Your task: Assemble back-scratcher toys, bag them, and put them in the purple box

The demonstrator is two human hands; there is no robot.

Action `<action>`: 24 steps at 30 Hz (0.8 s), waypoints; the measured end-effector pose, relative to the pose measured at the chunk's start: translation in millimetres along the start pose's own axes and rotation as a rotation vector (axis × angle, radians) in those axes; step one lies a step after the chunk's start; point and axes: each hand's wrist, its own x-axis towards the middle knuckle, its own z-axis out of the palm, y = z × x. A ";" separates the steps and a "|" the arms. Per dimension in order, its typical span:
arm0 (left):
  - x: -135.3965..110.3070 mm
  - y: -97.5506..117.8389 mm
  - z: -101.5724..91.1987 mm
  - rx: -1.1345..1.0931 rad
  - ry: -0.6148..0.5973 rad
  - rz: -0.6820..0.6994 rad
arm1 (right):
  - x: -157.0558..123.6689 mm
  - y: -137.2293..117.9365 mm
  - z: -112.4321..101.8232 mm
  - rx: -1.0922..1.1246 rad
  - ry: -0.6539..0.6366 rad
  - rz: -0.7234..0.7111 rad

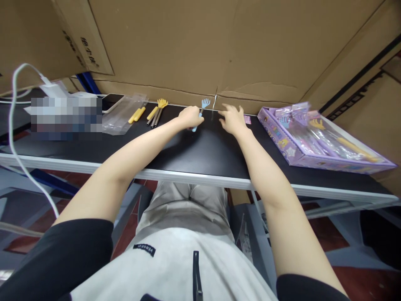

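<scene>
Near the middle of the black table, my left hand [189, 117] is closed around a small blue back scratcher [205, 103]. Its claw-shaped head sticks up above my fingers, and the blue handle end shows below them. To its right, my right hand [232, 118] has its fingers spread and holds nothing. A small pink piece [247, 119] lies beside that hand, partly hidden by it. Left of my left hand are yellow back scratcher heads [162, 103] on dark rods, with a yellow handle next to them. More yellow handles [137, 115] rest on a clear plastic bag [120, 121].
At the right stands a purple display box [282, 148] with several bagged back scratchers [328, 136]. A phone [112, 103] and a white charger with a cable [53, 89] are at the left. A cardboard wall [200, 46] rises along the table's back edge.
</scene>
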 end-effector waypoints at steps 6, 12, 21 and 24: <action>-1.8 18.2 -3.8 0.191 -0.144 -0.130 | -2.2 -3.4 -2.9 -0.031 -0.154 0.051; 3.0 20.8 2.3 0.273 -0.168 -0.133 | -5.2 -15.9 -13.6 -0.060 -0.231 0.077; 8.3 14.7 9.8 0.273 -0.148 -0.137 | -7.2 -20.9 -23.6 -0.052 -0.342 0.099; 8.1 13.3 10.2 0.276 -0.143 -0.136 | -8.4 -24.5 -27.7 -0.057 -0.382 0.124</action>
